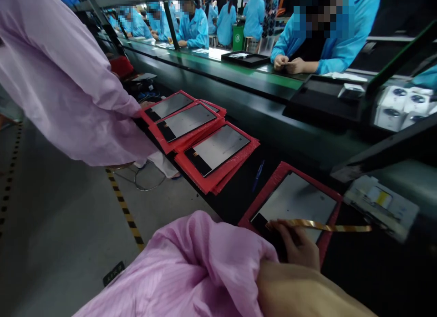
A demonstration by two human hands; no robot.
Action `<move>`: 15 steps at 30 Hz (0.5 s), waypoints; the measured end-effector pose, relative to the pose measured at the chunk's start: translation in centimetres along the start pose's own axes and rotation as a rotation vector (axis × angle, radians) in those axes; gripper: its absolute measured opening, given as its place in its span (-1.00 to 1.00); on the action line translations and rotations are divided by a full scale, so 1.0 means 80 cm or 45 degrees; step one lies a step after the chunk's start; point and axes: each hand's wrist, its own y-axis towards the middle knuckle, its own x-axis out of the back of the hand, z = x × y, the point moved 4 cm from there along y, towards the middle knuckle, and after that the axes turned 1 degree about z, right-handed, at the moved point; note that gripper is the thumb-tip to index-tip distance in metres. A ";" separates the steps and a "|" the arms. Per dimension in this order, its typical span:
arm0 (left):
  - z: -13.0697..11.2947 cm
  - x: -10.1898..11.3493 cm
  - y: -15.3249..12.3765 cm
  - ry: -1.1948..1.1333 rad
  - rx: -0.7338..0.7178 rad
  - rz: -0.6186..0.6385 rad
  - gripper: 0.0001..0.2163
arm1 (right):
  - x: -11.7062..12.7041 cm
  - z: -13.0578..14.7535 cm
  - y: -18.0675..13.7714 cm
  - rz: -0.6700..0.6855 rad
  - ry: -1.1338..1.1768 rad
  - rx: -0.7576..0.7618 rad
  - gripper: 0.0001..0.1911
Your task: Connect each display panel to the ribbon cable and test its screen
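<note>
My right hand (pixel 300 246) reaches leftward from under my left forearm. Its fingers appear pinched on the left end of a thin gold-coloured strip (pixel 337 227), whose free end sticks out to the right. Beneath them is a display panel (pixel 293 196) with a grey back and a black lower-left edge, lying on a red sheet (pixel 282 171) of padded wrap. My left arm, in a pink sleeve (pixel 205 267), crosses the bottom in front; its bare forearm runs out at the lower right, and that hand is out of sight.
Beyond a blue pen (pixel 258 176), stacked red sheets carry more display panels (pixel 218 146). A white fixture (pixel 380 208) sits at right. A co-worker's pink sleeve (pixel 78 80) fills the upper left. Across the conveyor (pixel 211 73), a person in blue works near black trays (pixel 321 98).
</note>
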 end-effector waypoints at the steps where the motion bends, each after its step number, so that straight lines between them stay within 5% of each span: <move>1: -0.003 -0.004 0.004 -0.006 -0.152 0.047 -0.73 | 0.001 0.002 -0.001 -0.008 0.059 -0.037 -0.62; 4: 0.007 -0.007 -0.005 0.090 -0.581 -0.013 -0.87 | 0.005 0.017 -0.005 -0.063 0.148 -0.111 -0.68; 8: 0.073 -0.005 -0.049 0.265 -0.478 -0.370 -0.87 | 0.007 0.033 -0.008 -0.141 0.166 -0.114 -0.76; 15: 0.136 -0.029 -0.106 0.365 -0.439 -0.513 -0.72 | 0.001 0.019 -0.005 -0.243 0.190 -0.102 -0.76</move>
